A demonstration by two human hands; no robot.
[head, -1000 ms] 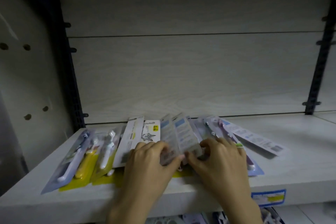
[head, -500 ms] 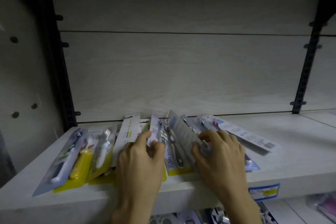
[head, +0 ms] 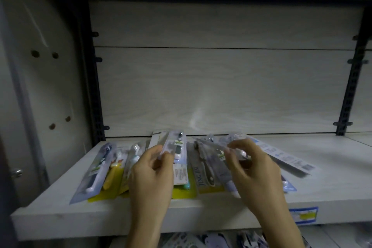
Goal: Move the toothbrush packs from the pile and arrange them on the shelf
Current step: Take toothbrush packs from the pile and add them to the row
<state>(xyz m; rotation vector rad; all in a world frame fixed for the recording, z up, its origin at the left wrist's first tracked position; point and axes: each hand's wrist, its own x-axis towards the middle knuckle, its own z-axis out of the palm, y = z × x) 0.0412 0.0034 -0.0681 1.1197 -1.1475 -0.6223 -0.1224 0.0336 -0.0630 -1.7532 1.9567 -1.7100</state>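
Note:
Several toothbrush packs lie fanned out on the white shelf [head: 332, 187]. At the left, a blue-backed pack [head: 96, 171], a yellow-brush pack [head: 112, 175] and a white-brush pack [head: 133, 159] sit side by side. My left hand [head: 151, 179] pinches a pale pack [head: 178, 147] between thumb and fingers, lifting its top end. My right hand [head: 255, 173] pinches a clear pack [head: 219, 147] from the overlapping pile in the middle. A pack marked JING [head: 201, 175] lies between my hands. A long white pack [head: 289, 159] lies flat at the right.
The shelf's pale wooden back panel [head: 221, 90] rises behind the packs, with black slotted uprights [head: 350, 86] at each side. A blue and yellow price label [head: 304, 215] is stuck on the shelf's front edge. More packaged goods [head: 201, 241] show on the shelf below.
Both hands have drawn apart. The left hand has lifted a pale pack leftward off the pile; the right hand has risen, pinching a clear pack. The camera has tilted and shifted.

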